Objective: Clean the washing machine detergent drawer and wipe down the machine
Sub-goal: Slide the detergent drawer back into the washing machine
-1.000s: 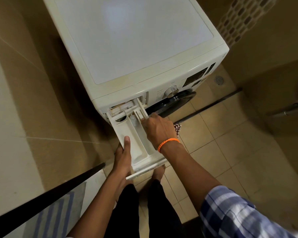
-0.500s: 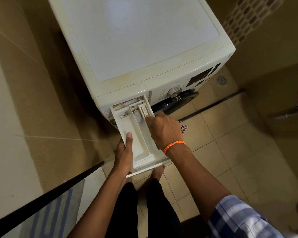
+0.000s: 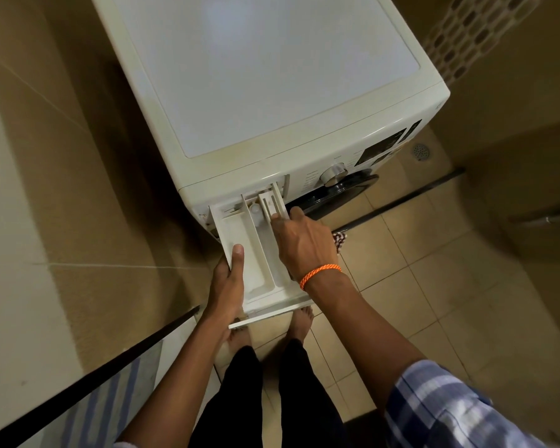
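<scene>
The detergent drawer [image 3: 256, 253], a long off-white plastic tray split lengthwise by thin ribs into narrow compartments, juts out of the upper left corner of the washing machine [image 3: 272, 76] front, its flat front panel nearest the person. The left hand [image 3: 227, 286] grips the drawer's left wall, thumb lying along the top of the rim and the fingers curled underneath, out of sight. The right hand [image 3: 304, 244], with a braided orange band [image 3: 319, 275] round the wrist, reaches into the right-hand compartment; its fingers are bent down onto the small ribbed insert at the back, though whether they pinch it or merely press cannot be told. The machine is a cream, boxy front-loader with a smooth, faintly glossy lid, a round metallic dial [image 3: 333, 174], a dark display panel and a dark curved door. It stands on a floor [image 3: 417, 286] of matte beige square tiles, with a round drain [image 3: 421, 151] beyond and tiled walls close by.
</scene>
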`<move>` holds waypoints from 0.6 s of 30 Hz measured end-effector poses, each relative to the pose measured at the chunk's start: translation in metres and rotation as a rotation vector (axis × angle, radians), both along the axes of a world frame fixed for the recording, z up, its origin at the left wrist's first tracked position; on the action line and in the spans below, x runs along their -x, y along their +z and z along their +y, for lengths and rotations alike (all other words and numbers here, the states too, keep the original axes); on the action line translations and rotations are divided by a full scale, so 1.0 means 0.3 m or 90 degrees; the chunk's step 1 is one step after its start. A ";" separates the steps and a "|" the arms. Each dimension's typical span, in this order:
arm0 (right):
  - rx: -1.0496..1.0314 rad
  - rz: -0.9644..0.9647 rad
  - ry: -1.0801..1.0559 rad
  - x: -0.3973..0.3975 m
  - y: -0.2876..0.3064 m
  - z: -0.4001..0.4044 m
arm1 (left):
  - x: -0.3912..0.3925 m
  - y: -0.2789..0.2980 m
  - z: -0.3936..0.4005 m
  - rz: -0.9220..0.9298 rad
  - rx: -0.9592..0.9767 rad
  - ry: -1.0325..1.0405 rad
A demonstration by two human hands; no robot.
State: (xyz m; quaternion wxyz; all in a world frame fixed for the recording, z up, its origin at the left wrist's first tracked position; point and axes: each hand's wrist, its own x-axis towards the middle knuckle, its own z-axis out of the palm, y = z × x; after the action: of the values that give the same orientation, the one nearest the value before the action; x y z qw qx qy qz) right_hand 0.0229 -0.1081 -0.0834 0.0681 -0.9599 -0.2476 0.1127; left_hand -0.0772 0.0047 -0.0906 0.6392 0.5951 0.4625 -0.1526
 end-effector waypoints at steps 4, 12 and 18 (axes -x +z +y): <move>0.010 -0.011 -0.006 0.011 -0.001 -0.003 | 0.007 -0.005 -0.013 0.004 0.004 0.007; 0.023 0.013 0.041 -0.015 -0.026 -0.020 | -0.010 -0.027 -0.030 0.032 -0.014 0.019; 0.009 -0.037 0.027 -0.076 -0.019 0.015 | -0.052 -0.012 -0.005 0.047 -0.033 0.018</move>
State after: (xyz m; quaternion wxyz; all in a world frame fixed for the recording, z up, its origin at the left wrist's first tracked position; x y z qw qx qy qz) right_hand 0.0457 -0.1034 -0.0890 0.0519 -0.9578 -0.2688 0.0880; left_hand -0.0616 0.0033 -0.0943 0.6082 0.5988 0.4980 -0.1534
